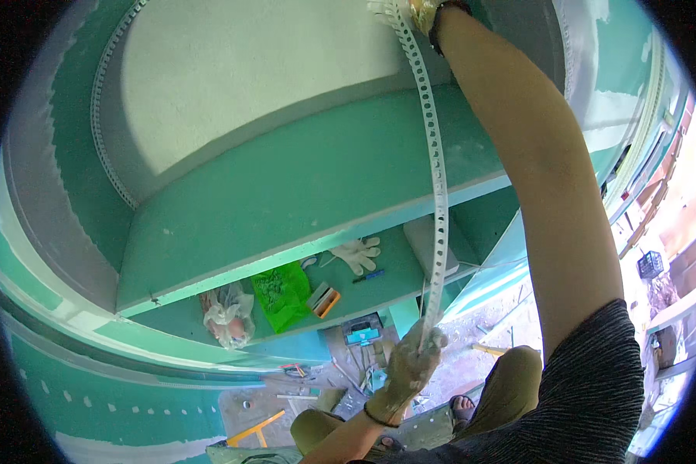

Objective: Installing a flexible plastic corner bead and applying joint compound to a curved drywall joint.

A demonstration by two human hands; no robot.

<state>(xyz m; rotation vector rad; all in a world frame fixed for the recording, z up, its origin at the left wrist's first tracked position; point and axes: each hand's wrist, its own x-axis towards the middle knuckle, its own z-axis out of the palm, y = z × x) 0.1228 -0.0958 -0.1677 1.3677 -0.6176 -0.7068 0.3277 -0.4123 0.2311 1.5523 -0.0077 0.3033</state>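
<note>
A long white perforated corner bead (439,193) runs from top to bottom in front of the green shelf unit. My left hand (411,370), coated with pale dust, is closed round its lower end. My right arm reaches up to the far end of the strip. There my right hand (424,14), partly cut off by the upper picture edge, appears to grip the strip; its fingers show only in part. White frayed-looking material sits beside it at the strip's top.
On the lower shelf lie a white glove (357,255), a bright green bag (281,295), a clear plastic bag (229,315), an orange-and-grey box (322,300) and a blue marker (370,276). A turquoise toolbox (362,331) and a yellow-orange frame (255,429) are below. Perforated bead edges the left arch.
</note>
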